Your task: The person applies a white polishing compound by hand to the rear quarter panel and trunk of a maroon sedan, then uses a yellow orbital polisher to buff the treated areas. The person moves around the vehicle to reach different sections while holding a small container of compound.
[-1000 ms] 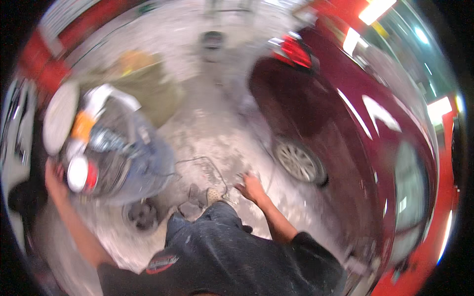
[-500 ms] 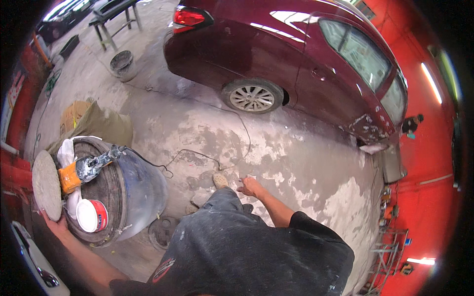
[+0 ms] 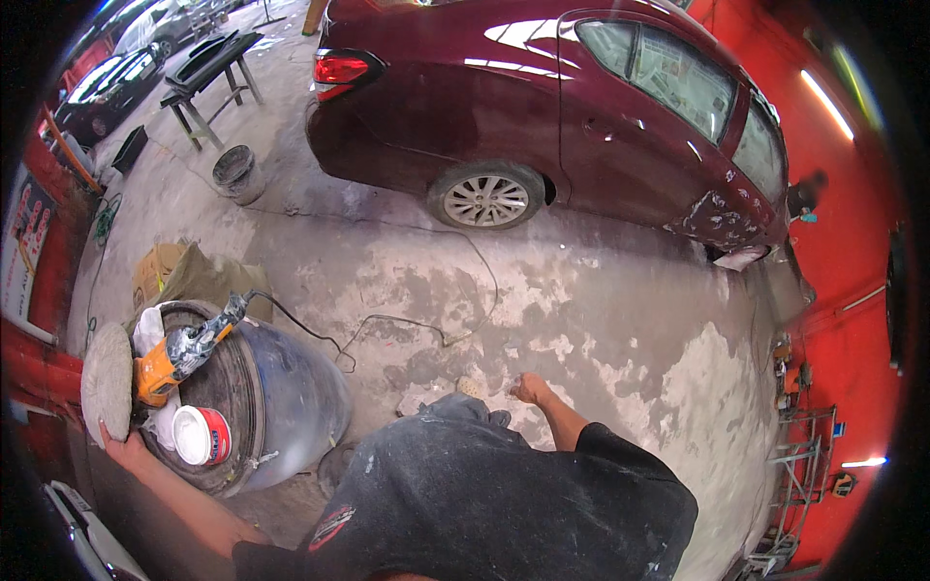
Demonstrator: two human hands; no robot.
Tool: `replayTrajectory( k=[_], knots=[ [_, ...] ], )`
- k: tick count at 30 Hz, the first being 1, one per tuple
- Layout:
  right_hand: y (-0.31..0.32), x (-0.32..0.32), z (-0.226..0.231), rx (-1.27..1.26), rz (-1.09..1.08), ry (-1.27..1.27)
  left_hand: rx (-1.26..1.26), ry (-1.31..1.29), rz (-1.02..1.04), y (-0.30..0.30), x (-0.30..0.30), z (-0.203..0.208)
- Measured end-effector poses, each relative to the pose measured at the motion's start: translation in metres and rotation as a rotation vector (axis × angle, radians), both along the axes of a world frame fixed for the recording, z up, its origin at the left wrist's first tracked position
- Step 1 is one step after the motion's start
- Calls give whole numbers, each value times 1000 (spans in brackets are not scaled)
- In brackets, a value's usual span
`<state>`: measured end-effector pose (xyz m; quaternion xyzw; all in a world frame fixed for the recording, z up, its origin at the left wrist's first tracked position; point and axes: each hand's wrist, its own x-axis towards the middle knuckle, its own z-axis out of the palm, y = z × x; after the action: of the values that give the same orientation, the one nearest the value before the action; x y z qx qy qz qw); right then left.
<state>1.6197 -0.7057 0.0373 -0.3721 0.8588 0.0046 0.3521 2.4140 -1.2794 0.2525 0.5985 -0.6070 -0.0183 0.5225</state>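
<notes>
An orange power polisher (image 3: 158, 375) with a grey, smeared body lies on top of a blue drum (image 3: 300, 387). Its round, pale polishing pad (image 3: 107, 382) stands on edge over the drum's left side. My left hand (image 3: 123, 447) is at the pad's lower rim, its fingers closed against it and partly hidden. Beside that hand sits a white tub with a red label (image 3: 201, 435). White cloth (image 3: 150, 331) lies under the polisher. My right hand (image 3: 531, 389) hangs over the floor, fingers loosely bent and a little apart, nothing visible in it.
A dark red car (image 3: 436, 107) stands ahead, windows papered over, front door scuffed. The polisher's black cord (image 3: 402, 320) trails across the patchy floor. A bucket (image 3: 237, 174), a bench (image 3: 208, 82) and sacks (image 3: 199, 276) lie left; a metal rack (image 3: 809, 465) stands right.
The view has shifted, bringing the drum and polisher slightly right. My right hand has moved right and its fingers are more bent. My left hand stays at the pad's rim.
</notes>
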Motion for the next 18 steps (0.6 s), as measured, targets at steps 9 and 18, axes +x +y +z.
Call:
replayTrajectory(
  k=[9,18],
  knots=[
    [-152,34,108,-693,31,-10,-34,552,-388,75,-138,135],
    [-384,196,392,-1604,585,-182,-158,422,-534,81,-255,199]
  ],
)
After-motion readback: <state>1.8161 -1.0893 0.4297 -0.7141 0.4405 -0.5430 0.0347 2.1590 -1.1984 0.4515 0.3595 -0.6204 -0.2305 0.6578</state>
